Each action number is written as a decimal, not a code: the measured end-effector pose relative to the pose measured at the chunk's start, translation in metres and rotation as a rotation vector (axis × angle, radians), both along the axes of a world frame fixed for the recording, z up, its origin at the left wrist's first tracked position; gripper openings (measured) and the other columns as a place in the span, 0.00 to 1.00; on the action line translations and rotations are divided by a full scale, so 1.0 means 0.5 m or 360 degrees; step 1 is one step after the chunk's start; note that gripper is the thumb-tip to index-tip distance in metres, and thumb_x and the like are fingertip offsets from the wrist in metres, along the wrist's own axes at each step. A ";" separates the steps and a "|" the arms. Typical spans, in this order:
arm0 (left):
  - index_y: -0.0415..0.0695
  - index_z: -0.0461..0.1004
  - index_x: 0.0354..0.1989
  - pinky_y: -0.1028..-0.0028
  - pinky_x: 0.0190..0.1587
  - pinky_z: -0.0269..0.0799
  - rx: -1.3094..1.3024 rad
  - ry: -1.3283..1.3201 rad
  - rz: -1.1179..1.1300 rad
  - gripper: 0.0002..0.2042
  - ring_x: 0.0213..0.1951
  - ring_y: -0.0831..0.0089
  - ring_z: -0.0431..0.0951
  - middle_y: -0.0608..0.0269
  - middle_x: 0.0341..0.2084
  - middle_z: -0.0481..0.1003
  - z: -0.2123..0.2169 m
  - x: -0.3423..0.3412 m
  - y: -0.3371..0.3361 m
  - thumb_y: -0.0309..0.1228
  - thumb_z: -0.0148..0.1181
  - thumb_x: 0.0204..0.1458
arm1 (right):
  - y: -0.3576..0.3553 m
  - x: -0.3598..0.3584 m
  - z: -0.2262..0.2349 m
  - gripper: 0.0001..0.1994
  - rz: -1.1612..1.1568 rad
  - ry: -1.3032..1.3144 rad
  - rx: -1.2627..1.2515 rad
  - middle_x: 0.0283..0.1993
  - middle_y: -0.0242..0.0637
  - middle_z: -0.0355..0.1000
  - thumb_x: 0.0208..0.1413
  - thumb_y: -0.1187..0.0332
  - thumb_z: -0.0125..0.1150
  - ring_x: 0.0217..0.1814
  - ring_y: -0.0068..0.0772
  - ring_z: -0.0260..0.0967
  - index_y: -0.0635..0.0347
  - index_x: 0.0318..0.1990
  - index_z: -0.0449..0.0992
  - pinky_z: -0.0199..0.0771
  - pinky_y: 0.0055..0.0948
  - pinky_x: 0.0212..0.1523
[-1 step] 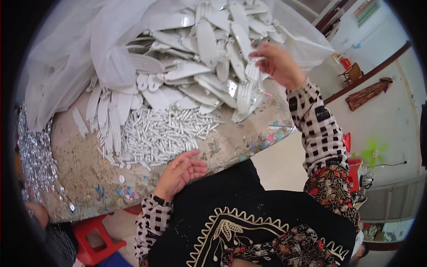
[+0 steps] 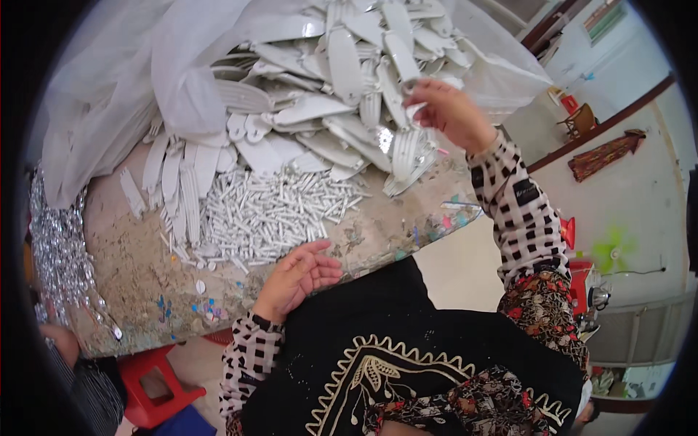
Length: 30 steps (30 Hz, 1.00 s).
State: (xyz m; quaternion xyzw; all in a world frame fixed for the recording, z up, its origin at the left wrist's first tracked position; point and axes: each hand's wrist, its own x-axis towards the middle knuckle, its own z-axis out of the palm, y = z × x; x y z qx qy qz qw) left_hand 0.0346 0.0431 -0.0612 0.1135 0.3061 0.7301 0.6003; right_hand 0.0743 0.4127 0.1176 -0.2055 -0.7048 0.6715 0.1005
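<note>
Lying loose toward the desk's (image 2: 131,272) front edge, small white pins (image 2: 269,218) could scatter if the left hand (image 2: 297,280) brushes them; beyond, heaped flat white pieces (image 2: 343,65) could slide if one is tugged. Left hand's grip slack, fingers part-spread, seemingly empty. Right hand (image 2: 449,112), at the pieces: grip narrow; can't tell whether anything is pinched.

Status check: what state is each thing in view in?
Left hand: open, fingers slightly bent, nothing visible held
Right hand: fingers curled, hold unclear
White slats: heaped, overlapping
White pegs: loose pile
Plastic sheet: crumpled
Silver strips: bunched
Green fan: blades blurred, likely spinning
</note>
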 end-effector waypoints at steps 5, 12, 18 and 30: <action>0.37 0.57 0.63 0.63 0.54 0.72 0.0039 -0.0008 -0.0081 0.21 0.49 0.59 0.75 0.46 0.46 0.72 0.012 -0.011 0.013 0.33 0.45 0.65 | -0.110 -0.029 -0.094 0.13 0.0344 -0.0086 0.1008 0.33 0.33 0.75 0.58 0.63 0.58 0.30 0.20 0.71 0.62 0.45 0.75 0.69 0.21 0.30; 0.37 0.57 0.63 0.62 0.55 0.71 -0.0001 0.0031 -0.0075 0.21 0.50 0.57 0.75 0.45 0.47 0.72 0.010 -0.008 0.004 0.33 0.44 0.65 | -0.206 -0.175 -0.132 0.08 0.0143 0.0450 0.2599 0.35 0.40 0.67 0.47 0.70 0.59 0.38 0.46 0.68 0.59 0.36 0.75 0.69 0.41 0.37; 0.37 0.58 0.63 0.63 0.56 0.70 0.0040 0.0013 -0.0108 0.20 0.50 0.59 0.75 0.47 0.47 0.72 0.011 -0.009 0.004 0.33 0.44 0.65 | -0.198 -0.204 -0.128 0.07 0.0228 0.0513 0.2863 0.34 0.35 0.68 0.46 0.72 0.60 0.37 0.41 0.67 0.56 0.35 0.76 0.69 0.37 0.38; 0.35 0.61 0.59 0.63 0.50 0.75 0.0076 -0.0066 0.0173 0.27 0.44 0.61 0.78 0.48 0.42 0.74 0.047 -0.014 -0.020 0.48 0.42 0.64 | -0.334 -0.029 -0.117 0.14 0.0821 0.1240 0.2802 0.47 0.35 0.73 0.47 0.67 0.60 0.49 0.36 0.70 0.52 0.43 0.75 0.70 0.38 0.50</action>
